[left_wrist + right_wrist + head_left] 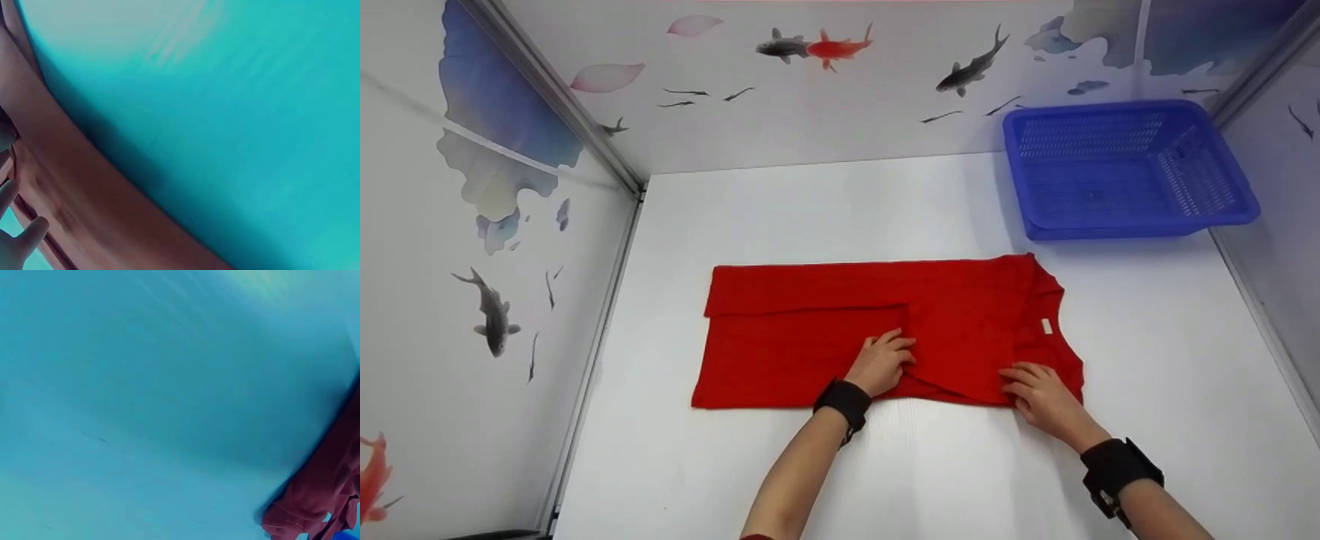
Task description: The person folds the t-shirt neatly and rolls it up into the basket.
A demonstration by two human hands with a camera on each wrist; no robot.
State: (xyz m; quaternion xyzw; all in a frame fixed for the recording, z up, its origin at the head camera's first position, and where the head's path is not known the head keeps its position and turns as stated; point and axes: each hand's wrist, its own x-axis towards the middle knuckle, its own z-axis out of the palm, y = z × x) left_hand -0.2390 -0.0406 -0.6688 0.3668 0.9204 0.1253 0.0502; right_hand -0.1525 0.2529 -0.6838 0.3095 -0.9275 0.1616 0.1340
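A red shirt lies flat with its sides folded inward, the neckline and a small white label at its right end. My left hand rests on the near half of the shirt, fingertips at the edge of a folded layer. Beside the neckline, my right hand touches the near edge with its fingers loosely bent. In the left wrist view the cloth runs diagonally, and fingers show at the lower left. The right wrist view catches the shirt's collar end in the corner, with the right hand out of sight.
A blue plastic basket with slotted sides stands at the back right of the white table. Panels painted with fish wall the table at the back, left and right. Each wrist wears a black band.
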